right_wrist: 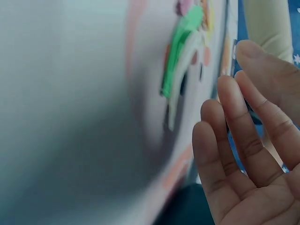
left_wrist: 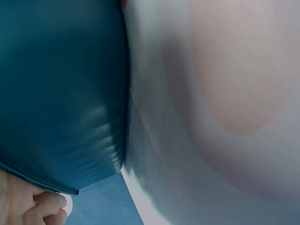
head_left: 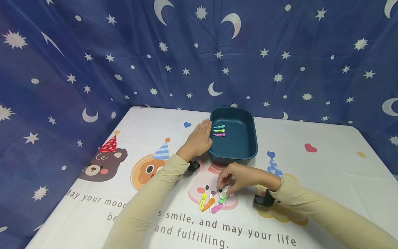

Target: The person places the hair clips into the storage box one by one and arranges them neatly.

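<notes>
My left hand [head_left: 197, 140] rests against the left side of a dark teal plastic bin [head_left: 237, 147], its fingers fairly straight along the rim. Inside the bin, by that wall, a blue hair clip [head_left: 219, 126], a yellow-green hair clip [head_left: 219, 130] and a pink hair clip [head_left: 219, 135] lie in a row. Over the table, my right hand [head_left: 237, 176] hovers at a white hair clip [right_wrist: 182, 65] and a green hair clip [right_wrist: 176, 56]. The right wrist view shows its loosely bent fingers apart from both clips. Beside them lie yellow [head_left: 203, 201], orange [head_left: 208, 204] and purple-pink hair clips [head_left: 218, 208].
A white tablecloth [head_left: 326, 173] with cartoon animals and printed lettering covers the table. Behind it hangs a dark blue curtain [head_left: 186, 52] with moons and stars. Black wrist-camera mounts [head_left: 264, 199] sit under both wrists, close to the cloth.
</notes>
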### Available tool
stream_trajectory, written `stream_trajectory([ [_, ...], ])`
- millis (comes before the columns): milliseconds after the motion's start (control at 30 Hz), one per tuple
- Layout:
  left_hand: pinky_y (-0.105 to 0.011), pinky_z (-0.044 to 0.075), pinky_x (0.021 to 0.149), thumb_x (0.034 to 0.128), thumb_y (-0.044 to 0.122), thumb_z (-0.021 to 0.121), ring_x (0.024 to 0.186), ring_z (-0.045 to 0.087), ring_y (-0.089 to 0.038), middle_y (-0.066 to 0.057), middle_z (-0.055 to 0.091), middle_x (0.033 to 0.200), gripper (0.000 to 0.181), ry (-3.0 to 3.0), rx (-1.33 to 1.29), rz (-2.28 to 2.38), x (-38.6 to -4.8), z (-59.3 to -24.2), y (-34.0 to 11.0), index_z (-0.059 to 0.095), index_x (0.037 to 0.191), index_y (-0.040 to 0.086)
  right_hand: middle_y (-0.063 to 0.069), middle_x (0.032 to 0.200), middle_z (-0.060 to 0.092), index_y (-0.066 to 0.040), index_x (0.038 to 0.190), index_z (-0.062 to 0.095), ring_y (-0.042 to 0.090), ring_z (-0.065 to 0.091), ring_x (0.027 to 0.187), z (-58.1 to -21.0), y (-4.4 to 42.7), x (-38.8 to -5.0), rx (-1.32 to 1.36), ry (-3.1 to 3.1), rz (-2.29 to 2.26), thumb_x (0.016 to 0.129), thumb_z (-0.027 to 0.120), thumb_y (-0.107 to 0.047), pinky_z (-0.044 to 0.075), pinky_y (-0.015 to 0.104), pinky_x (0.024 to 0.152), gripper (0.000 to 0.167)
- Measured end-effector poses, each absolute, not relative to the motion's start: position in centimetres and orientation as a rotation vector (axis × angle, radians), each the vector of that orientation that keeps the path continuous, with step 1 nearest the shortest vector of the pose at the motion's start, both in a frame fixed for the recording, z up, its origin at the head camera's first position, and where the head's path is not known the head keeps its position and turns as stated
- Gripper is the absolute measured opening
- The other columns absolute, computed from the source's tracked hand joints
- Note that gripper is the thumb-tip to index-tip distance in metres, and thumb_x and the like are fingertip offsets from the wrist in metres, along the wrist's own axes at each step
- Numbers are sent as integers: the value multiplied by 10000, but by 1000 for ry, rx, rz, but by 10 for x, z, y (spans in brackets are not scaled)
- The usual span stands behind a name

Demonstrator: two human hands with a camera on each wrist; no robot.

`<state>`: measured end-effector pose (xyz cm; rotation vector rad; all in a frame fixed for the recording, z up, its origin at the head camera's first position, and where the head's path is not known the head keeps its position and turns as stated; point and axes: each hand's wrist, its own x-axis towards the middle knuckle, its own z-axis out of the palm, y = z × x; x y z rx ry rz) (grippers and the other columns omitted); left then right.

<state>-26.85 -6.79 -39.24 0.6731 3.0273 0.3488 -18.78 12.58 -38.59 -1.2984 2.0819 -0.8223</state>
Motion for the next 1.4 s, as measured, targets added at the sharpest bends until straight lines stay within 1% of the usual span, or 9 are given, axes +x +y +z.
stream_trajectory([
  [167,-362,57,1213,946,190,371,1481,40,-240,-155,97,1582,650,3029,674,352,-270,-393,-68,98,1492,-30,-24,905,725,-111,916,732,38,602,778,-394,120,-186,-1358,2104,-773,712,792,-83,537,210,730,215],
  [300,-367,61,1213,945,191,375,1481,59,-252,-154,103,1582,649,3031,670,359,-270,-394,-68,104,1493,-29,-52,882,715,-129,894,737,11,578,757,-398,117,-185,-1364,2117,-741,693,792,-61,519,180,712,219],
  [433,-368,62,1213,947,191,379,1480,69,-260,-154,101,1582,649,3033,666,350,-269,-394,-68,104,1492,-31,-68,855,701,-145,869,741,-3,547,733,-400,114,-184,-1344,2141,-713,695,790,-58,502,160,699,201],
  [700,-365,57,1213,951,195,376,1482,34,-232,-146,92,1585,650,3026,650,354,-269,-394,-67,95,1495,-23,-69,788,672,-149,839,746,-2,507,668,-399,109,-182,-1310,2201,-693,722,776,-59,456,137,610,150],
  [933,-370,67,1213,950,199,379,1481,54,-241,-151,102,1584,652,3032,647,352,-269,-394,-67,97,1495,-23,-75,768,649,-157,826,741,-2,498,660,-401,111,-186,-1274,2256,-703,735,775,-87,471,146,614,120],
  [1100,-351,42,1214,956,205,370,1483,30,-227,-134,76,1588,653,3021,630,346,-268,-393,-67,79,1498,-14,-70,755,639,-153,822,734,-6,491,654,-404,113,-190,-1253,2293,-719,731,774,-88,464,135,601,120],
  [1267,-345,33,1213,956,207,365,1483,16,-215,-130,70,1590,654,3019,621,348,-268,-393,-67,73,1499,-11,-77,805,656,-177,837,747,2,498,683,-404,113,-192,-1324,2254,-744,739,774,-101,456,139,607,126],
  [1400,-353,44,1213,958,202,368,1483,28,-226,-140,83,1588,649,3025,633,348,-268,-394,-67,81,1497,-17,-83,836,661,-180,817,758,3,499,699,-403,111,-193,-1380,2213,-747,745,768,-97,454,142,621,110],
])
